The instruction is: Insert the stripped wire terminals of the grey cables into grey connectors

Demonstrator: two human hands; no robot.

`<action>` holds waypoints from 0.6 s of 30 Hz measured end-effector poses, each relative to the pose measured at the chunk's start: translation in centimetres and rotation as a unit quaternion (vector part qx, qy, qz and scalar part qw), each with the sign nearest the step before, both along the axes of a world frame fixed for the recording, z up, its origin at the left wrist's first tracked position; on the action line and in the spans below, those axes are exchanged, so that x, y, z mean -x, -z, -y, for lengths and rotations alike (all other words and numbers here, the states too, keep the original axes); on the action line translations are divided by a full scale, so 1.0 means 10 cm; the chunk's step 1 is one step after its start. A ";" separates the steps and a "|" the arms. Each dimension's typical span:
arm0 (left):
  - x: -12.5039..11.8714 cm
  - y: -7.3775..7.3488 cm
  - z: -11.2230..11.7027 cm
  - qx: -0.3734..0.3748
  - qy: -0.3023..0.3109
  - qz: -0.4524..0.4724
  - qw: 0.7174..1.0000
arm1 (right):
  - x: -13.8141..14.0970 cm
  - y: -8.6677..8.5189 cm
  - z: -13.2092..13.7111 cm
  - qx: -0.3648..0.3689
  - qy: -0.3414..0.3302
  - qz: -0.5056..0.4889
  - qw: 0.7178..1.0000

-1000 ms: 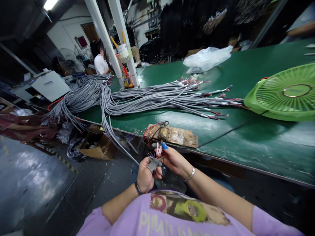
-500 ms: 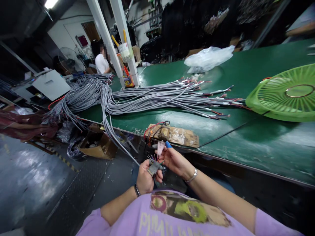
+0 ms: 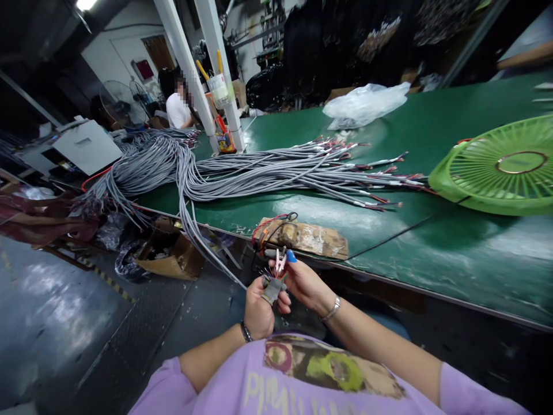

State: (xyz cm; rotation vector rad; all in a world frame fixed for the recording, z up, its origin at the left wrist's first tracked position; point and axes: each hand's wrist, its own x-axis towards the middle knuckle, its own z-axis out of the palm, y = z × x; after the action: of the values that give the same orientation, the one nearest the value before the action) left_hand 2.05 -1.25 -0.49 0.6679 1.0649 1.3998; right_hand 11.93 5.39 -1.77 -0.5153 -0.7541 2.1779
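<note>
My left hand [image 3: 258,311] is closed around the end of a grey cable [image 3: 227,273], in front of my body below the table edge. Thin coloured wires [image 3: 275,275] fan out from that end. At the thumb there is a dull grey piece [image 3: 273,290]; whether it is a wrap or a held part I cannot tell. My right hand [image 3: 306,285], with a blue cover [image 3: 291,256] on one fingertip, pinches a small pink clip-like tool [image 3: 280,262]. The tool's lower end is at the fanned wires; its exact contact is too small to make out.
Bundled grey cables [image 3: 259,176] lie across the green table [image 3: 389,248]. A wooden block [image 3: 315,239] with red and black leads sits at the near edge. To the right stands a green fan [image 3: 496,167]. A cardboard box [image 3: 173,253] is below left; a person [image 3: 177,109] is beyond.
The pink tool has turned, so its two-legged shape now shows. My left hand and the cable end have shifted slightly right, and my right hand slightly left.
</note>
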 end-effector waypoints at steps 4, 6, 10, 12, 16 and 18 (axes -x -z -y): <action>0.00 0.05 -0.02 -0.002 0.000 -0.001 1.000 | 0.05 0.04 -0.01 0.043 -0.013 -0.014 0.999; 0.00 0.07 -0.02 0.002 -0.001 -0.002 1.000 | 0.05 0.07 -0.03 0.047 0.005 -0.011 0.999; -0.01 0.09 -0.01 0.011 0.007 -0.011 1.000 | 0.06 0.14 -0.06 0.080 0.043 0.005 0.996; -0.01 0.09 -0.01 0.014 0.009 -0.014 1.000 | 0.07 0.15 -0.06 0.094 0.070 0.006 0.993; 0.01 0.08 -0.01 0.020 0.008 -0.013 1.000 | 0.07 0.12 -0.04 0.080 0.073 0.003 0.994; 0.03 0.09 0.01 0.018 0.007 -0.014 1.000 | 0.02 0.10 -0.03 0.064 0.059 -0.001 0.996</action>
State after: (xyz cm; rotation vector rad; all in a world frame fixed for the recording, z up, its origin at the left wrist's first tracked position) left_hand 1.76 -1.31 -1.44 0.6692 1.1031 1.3593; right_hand 11.70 5.65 -2.76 -0.6074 -0.5698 2.1261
